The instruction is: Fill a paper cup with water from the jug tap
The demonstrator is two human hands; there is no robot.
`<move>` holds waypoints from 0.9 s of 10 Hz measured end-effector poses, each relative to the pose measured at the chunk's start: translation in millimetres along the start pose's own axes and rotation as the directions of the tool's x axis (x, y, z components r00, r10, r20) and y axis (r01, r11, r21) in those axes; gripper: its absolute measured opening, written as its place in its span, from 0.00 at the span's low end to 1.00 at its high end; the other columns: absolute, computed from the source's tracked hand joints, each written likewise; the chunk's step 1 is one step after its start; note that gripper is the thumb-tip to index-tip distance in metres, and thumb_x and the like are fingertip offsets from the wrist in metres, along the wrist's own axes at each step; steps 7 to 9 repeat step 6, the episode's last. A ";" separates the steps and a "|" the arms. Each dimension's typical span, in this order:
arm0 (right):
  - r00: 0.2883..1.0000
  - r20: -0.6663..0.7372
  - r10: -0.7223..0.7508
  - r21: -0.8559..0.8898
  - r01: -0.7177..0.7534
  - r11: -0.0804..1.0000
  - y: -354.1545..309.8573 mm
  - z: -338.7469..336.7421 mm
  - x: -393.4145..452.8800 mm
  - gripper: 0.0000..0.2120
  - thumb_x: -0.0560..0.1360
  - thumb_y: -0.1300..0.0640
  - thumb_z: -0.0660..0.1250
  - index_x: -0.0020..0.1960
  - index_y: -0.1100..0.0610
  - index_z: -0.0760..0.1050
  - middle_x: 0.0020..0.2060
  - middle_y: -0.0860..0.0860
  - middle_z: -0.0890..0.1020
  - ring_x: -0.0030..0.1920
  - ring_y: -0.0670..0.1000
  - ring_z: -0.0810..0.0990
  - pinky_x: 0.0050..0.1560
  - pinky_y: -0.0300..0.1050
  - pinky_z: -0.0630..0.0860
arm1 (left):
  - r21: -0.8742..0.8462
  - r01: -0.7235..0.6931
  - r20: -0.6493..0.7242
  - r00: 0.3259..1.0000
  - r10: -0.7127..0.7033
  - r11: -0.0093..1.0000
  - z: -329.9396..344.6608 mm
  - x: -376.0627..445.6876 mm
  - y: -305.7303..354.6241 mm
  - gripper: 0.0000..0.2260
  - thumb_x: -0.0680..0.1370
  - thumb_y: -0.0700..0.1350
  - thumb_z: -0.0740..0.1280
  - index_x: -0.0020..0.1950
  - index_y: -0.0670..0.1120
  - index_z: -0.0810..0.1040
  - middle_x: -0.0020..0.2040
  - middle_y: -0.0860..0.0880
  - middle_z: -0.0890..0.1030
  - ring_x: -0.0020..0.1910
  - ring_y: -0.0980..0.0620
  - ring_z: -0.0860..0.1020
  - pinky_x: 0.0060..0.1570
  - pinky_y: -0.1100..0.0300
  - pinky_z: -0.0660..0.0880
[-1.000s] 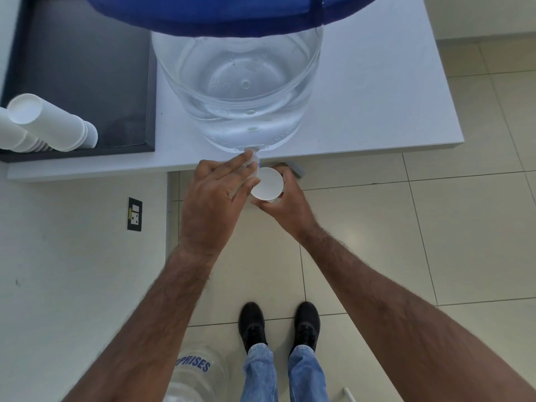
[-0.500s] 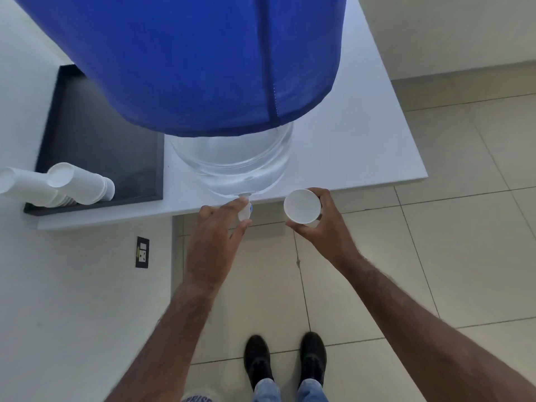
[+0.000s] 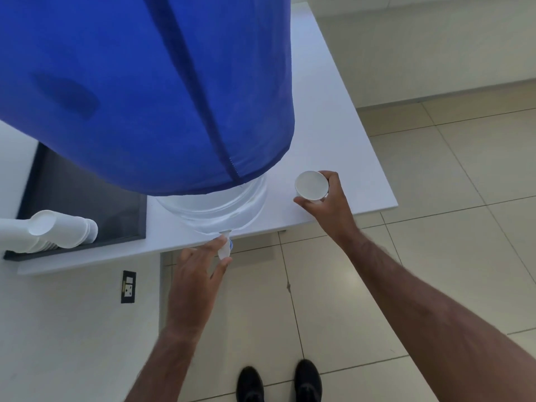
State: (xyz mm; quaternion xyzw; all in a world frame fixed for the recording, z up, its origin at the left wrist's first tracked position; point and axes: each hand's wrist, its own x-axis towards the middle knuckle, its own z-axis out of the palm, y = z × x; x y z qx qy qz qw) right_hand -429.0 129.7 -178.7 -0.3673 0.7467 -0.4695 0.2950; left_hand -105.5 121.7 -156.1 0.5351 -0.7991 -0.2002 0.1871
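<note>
A large clear water jug (image 3: 214,207) under a blue cloth cover (image 3: 150,91) stands on a white table (image 3: 333,140). Its small white tap (image 3: 224,247) sticks out over the table's front edge. My left hand (image 3: 197,282) rests its fingertips on the tap. My right hand (image 3: 327,204) holds a white paper cup (image 3: 311,184) upright over the table, to the right of the jug and away from the tap. I cannot make out a water level inside the cup.
A stack of white paper cups (image 3: 55,230) lies on its side on a dark tray (image 3: 87,198) at the table's left. A wall socket (image 3: 128,286) sits below the table. Beige floor tiles (image 3: 435,227) spread to the right, my black shoes (image 3: 278,381) below.
My right hand has carried the cup from under the tap up and to the right, over the table. My left hand stays at the tap. The view has tilted upward.
</note>
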 end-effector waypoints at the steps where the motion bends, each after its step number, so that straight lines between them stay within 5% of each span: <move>1: 1.000 0.007 0.002 -0.021 -0.002 1.000 1.0 2.4 14.5 0.36 0.70 0.49 0.84 0.69 0.49 0.67 0.56 0.32 0.76 0.55 0.27 0.76 0.53 0.31 0.75 | 0.005 -0.007 0.008 1.000 0.007 1.000 -1.7 -0.7 2.4 0.24 0.79 0.50 0.75 0.74 0.57 0.75 0.56 0.67 0.77 0.55 0.56 0.71 0.55 0.65 0.72; 2: 1.000 0.000 0.011 -0.037 -0.011 0.999 1.5 6.0 22.1 0.36 0.70 0.48 0.84 0.69 0.49 0.66 0.57 0.36 0.77 0.57 0.34 0.78 0.55 0.31 0.76 | -0.004 -0.018 -0.001 1.000 0.018 1.000 -1.1 0.1 1.7 0.24 0.78 0.48 0.76 0.74 0.56 0.76 0.55 0.63 0.82 0.54 0.55 0.72 0.56 0.64 0.73; 3: 1.000 0.002 0.004 -0.052 -0.004 0.999 6.1 9.9 24.8 0.37 0.70 0.47 0.84 0.70 0.49 0.66 0.60 0.42 0.78 0.60 0.50 0.80 0.64 0.53 0.80 | -0.005 -0.013 -0.011 1.000 0.013 1.000 -1.5 1.1 2.2 0.24 0.78 0.47 0.77 0.73 0.54 0.78 0.56 0.60 0.84 0.54 0.55 0.72 0.57 0.64 0.73; 4: 1.000 0.004 0.025 -0.058 -0.025 0.998 4.3 11.4 23.5 0.37 0.70 0.46 0.83 0.70 0.49 0.66 0.61 0.43 0.78 0.63 0.54 0.79 0.67 0.61 0.79 | 0.001 -0.020 -0.008 1.000 0.020 1.000 -1.3 1.7 3.3 0.24 0.78 0.46 0.77 0.73 0.53 0.78 0.57 0.60 0.85 0.53 0.55 0.72 0.58 0.63 0.73; 9: 0.994 -0.028 0.109 -0.121 -0.111 0.986 7.2 12.6 5.1 0.43 0.69 0.50 0.84 0.75 0.54 0.64 0.69 0.49 0.76 0.70 0.57 0.75 0.73 0.64 0.73 | -0.039 0.017 0.015 1.000 -0.016 0.999 -8.5 1.9 5.6 0.22 0.79 0.49 0.75 0.73 0.56 0.78 0.56 0.62 0.84 0.55 0.56 0.72 0.55 0.57 0.80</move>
